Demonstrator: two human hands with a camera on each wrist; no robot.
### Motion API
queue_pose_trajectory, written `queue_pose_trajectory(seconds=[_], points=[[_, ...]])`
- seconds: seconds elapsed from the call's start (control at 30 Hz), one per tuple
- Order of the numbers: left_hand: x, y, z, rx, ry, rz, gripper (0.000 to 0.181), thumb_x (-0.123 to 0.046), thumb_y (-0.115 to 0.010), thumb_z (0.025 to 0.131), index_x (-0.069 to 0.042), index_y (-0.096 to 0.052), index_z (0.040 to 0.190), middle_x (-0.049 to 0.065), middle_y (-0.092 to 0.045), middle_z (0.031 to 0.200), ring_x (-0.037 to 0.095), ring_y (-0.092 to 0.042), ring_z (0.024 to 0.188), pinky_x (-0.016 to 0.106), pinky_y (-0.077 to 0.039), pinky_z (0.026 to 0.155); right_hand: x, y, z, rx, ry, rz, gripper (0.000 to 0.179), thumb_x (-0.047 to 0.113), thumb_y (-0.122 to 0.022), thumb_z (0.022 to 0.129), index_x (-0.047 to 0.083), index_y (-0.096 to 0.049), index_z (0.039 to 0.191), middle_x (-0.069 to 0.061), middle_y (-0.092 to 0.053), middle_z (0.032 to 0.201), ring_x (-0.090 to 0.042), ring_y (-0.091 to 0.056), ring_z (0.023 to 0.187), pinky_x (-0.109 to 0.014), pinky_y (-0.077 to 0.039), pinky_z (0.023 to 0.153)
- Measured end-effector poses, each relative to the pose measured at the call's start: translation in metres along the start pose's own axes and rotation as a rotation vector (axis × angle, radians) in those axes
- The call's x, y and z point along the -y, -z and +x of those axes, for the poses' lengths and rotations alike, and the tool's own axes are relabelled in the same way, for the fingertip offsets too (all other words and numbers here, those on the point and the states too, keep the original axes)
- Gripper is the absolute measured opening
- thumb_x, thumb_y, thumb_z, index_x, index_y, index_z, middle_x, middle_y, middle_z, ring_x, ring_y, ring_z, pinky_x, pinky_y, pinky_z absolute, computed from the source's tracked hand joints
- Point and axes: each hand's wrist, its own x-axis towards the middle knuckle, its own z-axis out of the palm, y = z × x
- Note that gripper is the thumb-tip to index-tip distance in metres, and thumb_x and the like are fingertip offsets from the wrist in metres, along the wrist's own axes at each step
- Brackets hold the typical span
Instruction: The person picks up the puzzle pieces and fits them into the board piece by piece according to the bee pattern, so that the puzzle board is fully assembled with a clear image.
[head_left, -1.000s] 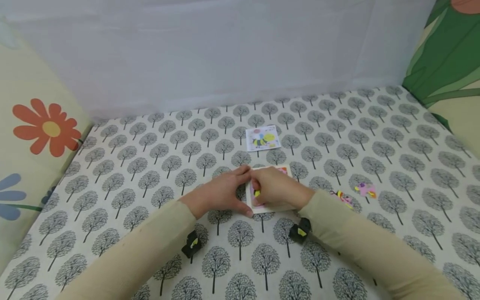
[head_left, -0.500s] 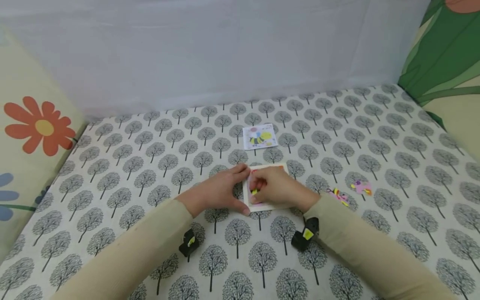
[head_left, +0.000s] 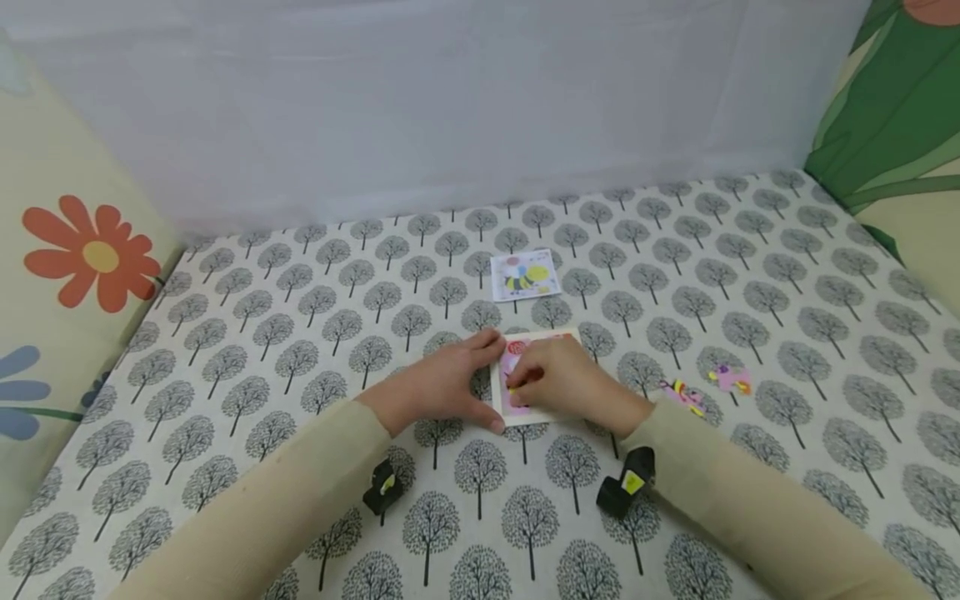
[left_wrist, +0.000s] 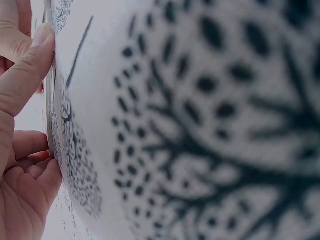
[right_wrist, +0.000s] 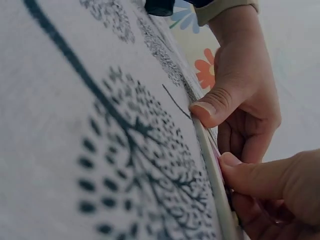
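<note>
A small square puzzle board (head_left: 507, 419) with a pale frame and a pink inside lies between both hands. My left hand (head_left: 442, 385) holds it by its left side, the thumb at the near corner and the forefinger toward the far corner. In the right wrist view the left thumb (right_wrist: 210, 111) presses the board's edge. My right hand (head_left: 566, 379) is over the board, thumb and fingers bent together around a puzzle piece (head_left: 512, 387) of which only a little yellow shows. The hand hides most of the board; a red spiral shows at its far left.
Beyond the board lies a picture card (head_left: 527, 276) with a bee on it. Two loose pink puzzle pieces, one with red and yellow (head_left: 684, 398) and another with purple and orange (head_left: 731, 379), lie to the right on the tree-patterned cloth (head_left: 337, 329). A white sheet (head_left: 465, 108) hangs behind.
My right hand has turned and shifted slightly right, the wrist lower, uncovering more of the board's pink inside and the red spiral. The left hand stays at the board's left side.
</note>
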Motion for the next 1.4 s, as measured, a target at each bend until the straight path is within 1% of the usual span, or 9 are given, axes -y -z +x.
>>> queue_pose_trajectory(seconds=[0.23, 0.47, 0.57, 0.67, 0.8, 1.0, 1.13, 1.23, 1.4], points=[[-0.001, 0.001, 0.0, -0.008, -0.003, 0.009, 0.11, -0.048, -0.08, 0.063, -0.006, -0.021, 0.146, 0.011, -0.009, 0.155, 0.035, -0.018, 0.139, 0.045, -0.019, 0.114, 0.011, 0.006, 0.003, 0.11, -0.008, -0.066, 0.007, 0.012, -0.075, 0.073, 0.01, -0.076, 0.08, 0.001, -0.068, 0.082, -0.011, -0.061, 0.077, -0.022, -0.051, 0.074], [-0.001, 0.0, 0.0, -0.009, -0.004, -0.005, 0.109, -0.046, -0.08, 0.063, -0.005, -0.022, 0.146, 0.012, -0.01, 0.155, 0.035, -0.018, 0.139, 0.044, -0.019, 0.114, 0.018, 0.009, 0.004, 0.193, 0.025, -0.122, 0.004, 0.01, -0.07, 0.077, 0.009, -0.074, 0.077, 0.002, -0.06, 0.077, -0.009, -0.053, 0.072, -0.023, -0.047, 0.071], [-0.001, 0.0, -0.001, -0.008, -0.006, -0.006, 0.109, -0.045, -0.08, 0.064, -0.005, -0.022, 0.146, 0.012, -0.01, 0.154, 0.036, -0.018, 0.139, 0.045, -0.019, 0.114, 0.016, 0.009, 0.004, 0.194, 0.047, -0.117, 0.004, 0.01, -0.07, 0.077, 0.01, -0.075, 0.076, 0.003, -0.059, 0.078, -0.008, -0.052, 0.073, -0.023, -0.046, 0.07], [-0.002, 0.0, -0.002, -0.005, -0.002, -0.007, 0.109, -0.046, -0.08, 0.063, -0.006, -0.022, 0.146, 0.012, -0.01, 0.155, 0.035, -0.018, 0.139, 0.045, -0.019, 0.114, 0.011, 0.007, 0.003, 0.167, 0.065, -0.095, 0.005, 0.01, -0.07, 0.076, 0.011, -0.075, 0.077, 0.003, -0.061, 0.079, -0.008, -0.053, 0.073, -0.022, -0.046, 0.071], [-0.003, 0.001, -0.003, -0.001, 0.006, -0.001, 0.11, -0.047, -0.08, 0.063, -0.006, -0.022, 0.146, 0.011, -0.009, 0.155, 0.034, -0.017, 0.139, 0.045, -0.018, 0.114, 0.004, 0.003, 0.001, 0.086, 0.042, -0.025, 0.005, 0.014, -0.072, 0.076, 0.014, -0.076, 0.079, 0.005, -0.066, 0.082, -0.007, -0.057, 0.076, -0.023, -0.048, 0.073], [-0.002, 0.001, -0.002, 0.003, 0.019, 0.007, 0.11, -0.049, -0.08, 0.062, -0.008, -0.021, 0.146, 0.009, -0.008, 0.155, 0.034, -0.017, 0.14, 0.045, -0.018, 0.114, -0.001, 0.001, -0.002, -0.029, -0.155, 0.189, 0.005, 0.022, -0.072, 0.079, 0.018, -0.074, 0.081, 0.007, -0.069, 0.087, -0.009, -0.058, 0.084, -0.029, -0.047, 0.08], [-0.002, 0.0, -0.001, 0.01, 0.037, 0.001, 0.111, -0.049, -0.08, 0.062, -0.011, -0.02, 0.147, 0.007, -0.007, 0.155, 0.033, -0.017, 0.14, 0.045, -0.018, 0.114, 0.002, 0.006, -0.003, -0.045, -0.25, 0.281, 0.007, 0.024, -0.07, 0.081, 0.019, -0.073, 0.085, 0.006, -0.068, 0.089, -0.011, -0.058, 0.085, -0.029, -0.047, 0.079], [-0.002, 0.0, -0.001, 0.007, 0.045, -0.001, 0.111, -0.049, -0.08, 0.061, -0.011, -0.02, 0.147, 0.006, -0.006, 0.155, 0.033, -0.017, 0.14, 0.046, -0.018, 0.114, 0.005, 0.012, -0.005, -0.047, -0.281, 0.334, 0.01, 0.025, -0.068, 0.083, 0.016, -0.073, 0.088, 0.004, -0.067, 0.087, -0.013, -0.057, 0.081, -0.028, -0.048, 0.075], [-0.002, 0.0, -0.001, 0.006, 0.047, -0.007, 0.111, -0.05, -0.079, 0.061, -0.012, -0.02, 0.147, 0.006, -0.005, 0.156, 0.032, -0.016, 0.14, 0.045, -0.018, 0.114, 0.009, 0.021, -0.012, -0.059, -0.294, 0.42, 0.015, 0.022, -0.066, 0.085, 0.01, -0.071, 0.091, -0.003, -0.067, 0.084, -0.015, -0.058, 0.076, -0.028, -0.049, 0.072]])
